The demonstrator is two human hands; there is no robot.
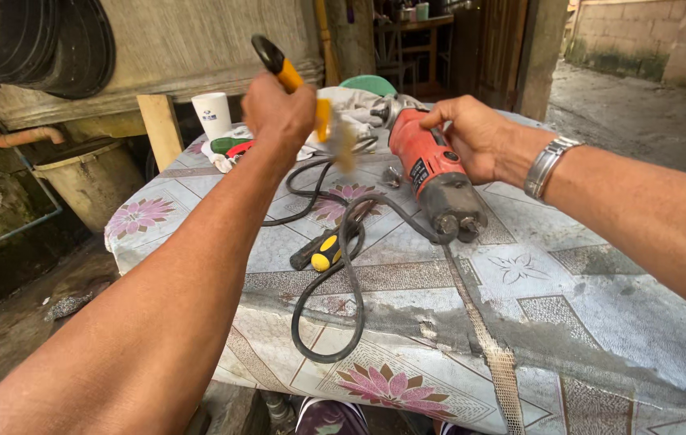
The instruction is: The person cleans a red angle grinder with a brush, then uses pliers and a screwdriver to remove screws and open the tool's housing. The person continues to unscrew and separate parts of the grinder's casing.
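Observation:
My left hand (277, 114) is raised over the table and closed around a brush with a yellow and black handle (283, 71); its blurred bristle end hangs by my fingers. My right hand (473, 135) rests on the body of a red angle grinder (433, 173) that lies on the patterned tablecloth (568, 298), fingers wrapped over its front end. The grinder's black cord (343, 274) loops across the cloth toward the near edge. A screwdriver with a black and yellow handle (323, 250) lies under the cord, between my two arms.
A white cup (212, 113), a green and red tool (234, 147) and crumpled cloth (351, 103) sit at the table's far side. A wooden post (160, 129) and a bucket (93, 177) stand to the left. A concrete path (641, 113) runs at the right.

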